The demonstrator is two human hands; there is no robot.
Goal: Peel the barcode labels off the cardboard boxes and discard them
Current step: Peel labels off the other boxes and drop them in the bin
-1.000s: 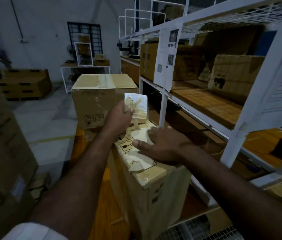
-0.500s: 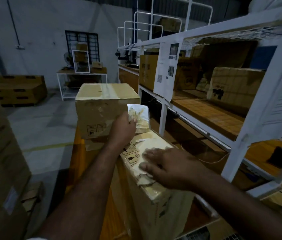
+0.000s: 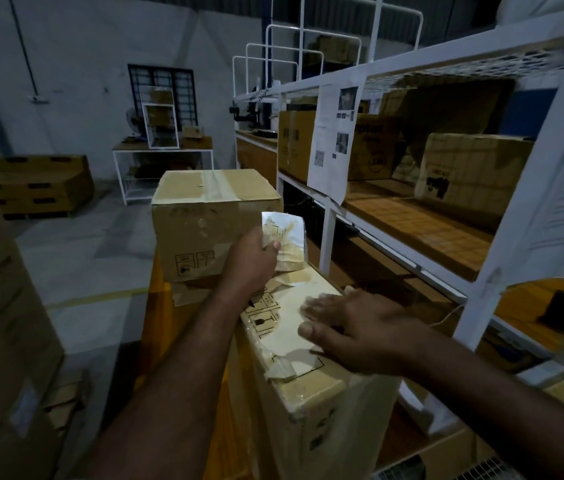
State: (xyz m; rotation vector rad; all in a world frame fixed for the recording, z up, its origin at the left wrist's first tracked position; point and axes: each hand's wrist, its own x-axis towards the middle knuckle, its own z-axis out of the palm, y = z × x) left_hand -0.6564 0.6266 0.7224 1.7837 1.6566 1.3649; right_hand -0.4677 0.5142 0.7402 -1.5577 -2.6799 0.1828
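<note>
The left grip (image 3: 254, 258) pinches a crumpled white paper barcode label (image 3: 285, 242), thumb on its face, holding it upright over the far end of the tall pale cardboard box (image 3: 311, 393). The label's lower edge meets the box top there; whether it is stuck or torn free I cannot tell. The right grip (image 3: 360, 323) lies flat on the box top, fingers straight and spread, pinching nothing. The box top's long axis runs away from the person, so the label sits beyond the right grip, in the left one. A torn pale scrap (image 3: 284, 372) curls at the near end, nearer the right grip. Discarding probably falls to the left
</note>
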